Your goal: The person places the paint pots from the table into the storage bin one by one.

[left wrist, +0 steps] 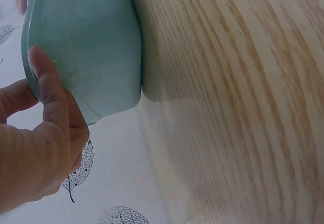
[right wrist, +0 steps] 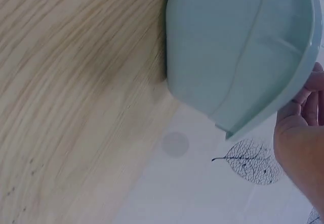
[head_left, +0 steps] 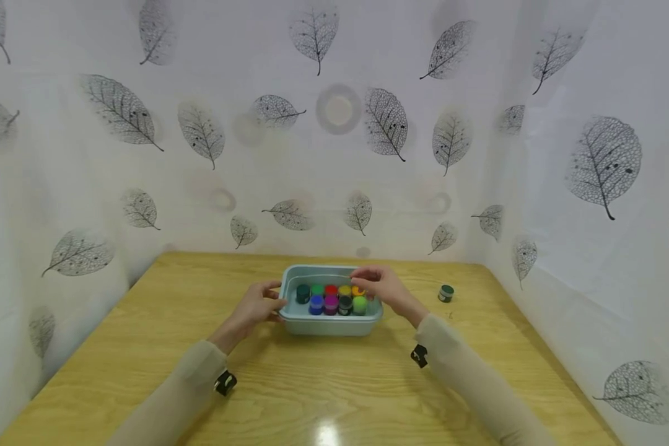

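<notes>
A pale blue-green plastic box stands on the wooden table. In it are several small jars with coloured lids, set in two rows, among them a red jar, a purple jar and a light green jar. My left hand grips the box's left rim between thumb and fingers, as the left wrist view also shows. My right hand reaches over the right end, its bent fingers just above and beside an orange jar. The rim hides its fingertips in the right wrist view, so whether they pinch that jar is unclear.
One dark green jar stands by itself on the table, to the right of the box. Behind and along both sides of the table hangs a white curtain with a leaf print.
</notes>
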{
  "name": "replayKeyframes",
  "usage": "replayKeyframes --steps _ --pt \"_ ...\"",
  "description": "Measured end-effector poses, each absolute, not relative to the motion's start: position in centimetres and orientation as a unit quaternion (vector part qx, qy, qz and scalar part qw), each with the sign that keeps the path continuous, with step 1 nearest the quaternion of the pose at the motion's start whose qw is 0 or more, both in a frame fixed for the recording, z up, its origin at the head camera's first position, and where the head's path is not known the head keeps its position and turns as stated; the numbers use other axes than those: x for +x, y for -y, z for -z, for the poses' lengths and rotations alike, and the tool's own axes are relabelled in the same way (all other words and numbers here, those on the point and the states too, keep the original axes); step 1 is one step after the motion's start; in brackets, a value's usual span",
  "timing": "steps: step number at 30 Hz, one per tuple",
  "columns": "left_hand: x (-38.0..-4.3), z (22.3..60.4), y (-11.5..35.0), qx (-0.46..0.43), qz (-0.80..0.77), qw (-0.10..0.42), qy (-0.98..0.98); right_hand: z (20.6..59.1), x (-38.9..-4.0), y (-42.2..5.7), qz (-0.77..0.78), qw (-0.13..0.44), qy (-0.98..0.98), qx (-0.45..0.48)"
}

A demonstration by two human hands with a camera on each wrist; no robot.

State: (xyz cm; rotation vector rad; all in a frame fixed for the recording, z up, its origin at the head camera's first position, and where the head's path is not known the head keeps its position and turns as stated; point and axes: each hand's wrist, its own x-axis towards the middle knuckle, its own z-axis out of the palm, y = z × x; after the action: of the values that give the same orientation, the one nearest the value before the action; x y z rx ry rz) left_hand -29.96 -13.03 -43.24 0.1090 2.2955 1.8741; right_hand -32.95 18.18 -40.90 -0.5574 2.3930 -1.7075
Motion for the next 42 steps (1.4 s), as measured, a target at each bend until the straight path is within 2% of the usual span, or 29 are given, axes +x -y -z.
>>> replayKeyframes --steps 18,29,37,42 --pt "-29.8 43.0 13.1 0.038 -0.634 0.092 -0.767 42.8 -32.6 -23.8 0.582 0.053 -0.8 -0.138" --pt "-29.9 43.1 12.9 0.028 -0.628 0.095 -0.772 44.4 -31.6 -25.8 0.546 0.054 -0.836 0.012" --pt "-30.0 43.1 13.1 0.032 -0.628 0.091 -0.772 44.8 -31.7 -28.3 0.601 -0.004 -0.798 0.047" --pt "-30.0 43.1 13.1 0.028 -0.626 0.095 -0.773 44.8 -31.8 -30.4 0.6 -0.012 -0.799 0.044"
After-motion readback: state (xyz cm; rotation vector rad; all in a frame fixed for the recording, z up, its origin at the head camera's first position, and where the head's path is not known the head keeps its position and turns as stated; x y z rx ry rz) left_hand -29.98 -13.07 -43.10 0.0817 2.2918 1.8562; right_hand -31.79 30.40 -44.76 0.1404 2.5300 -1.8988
